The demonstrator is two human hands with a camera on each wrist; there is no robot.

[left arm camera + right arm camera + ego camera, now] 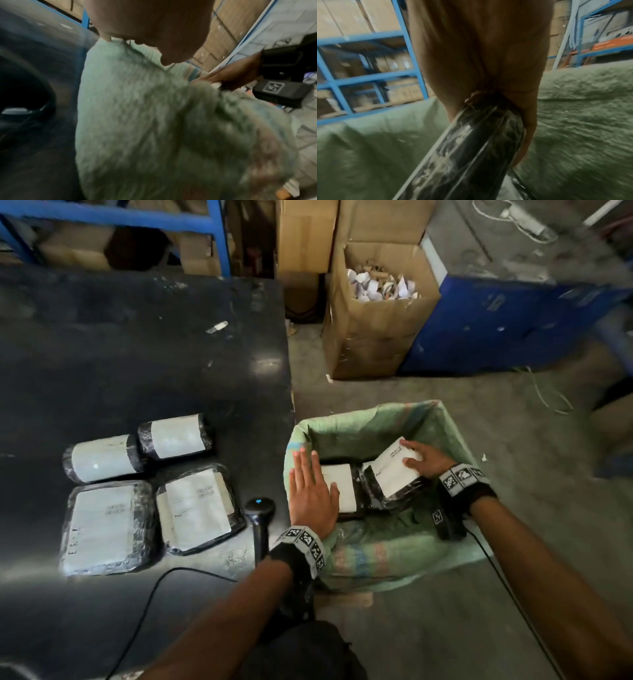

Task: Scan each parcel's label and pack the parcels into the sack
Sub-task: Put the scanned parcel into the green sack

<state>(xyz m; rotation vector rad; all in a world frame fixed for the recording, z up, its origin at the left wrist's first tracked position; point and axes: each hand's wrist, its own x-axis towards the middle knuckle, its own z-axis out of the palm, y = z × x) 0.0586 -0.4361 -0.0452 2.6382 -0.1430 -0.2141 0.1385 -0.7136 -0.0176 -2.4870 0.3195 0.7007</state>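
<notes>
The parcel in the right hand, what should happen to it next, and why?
Probably set it down and let go: the right hand grips the parcel already inside the sack, tilted beside another parcel, while four more wait on the table.

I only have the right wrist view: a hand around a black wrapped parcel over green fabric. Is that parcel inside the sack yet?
Observer: Yes. The head view shows the right hand gripping the held parcel inside the open green sack.
Operator: Anything else in the sack?
Observer: One flat parcel lies beside it.
Operator: What is the left hand doing?
Observer: The left hand is flat, fingers straight, at the sack's rim nearest the table.
Operator: How many are left to pack?
Observer: Four parcels remain on the black table, next to the scanner.
</notes>
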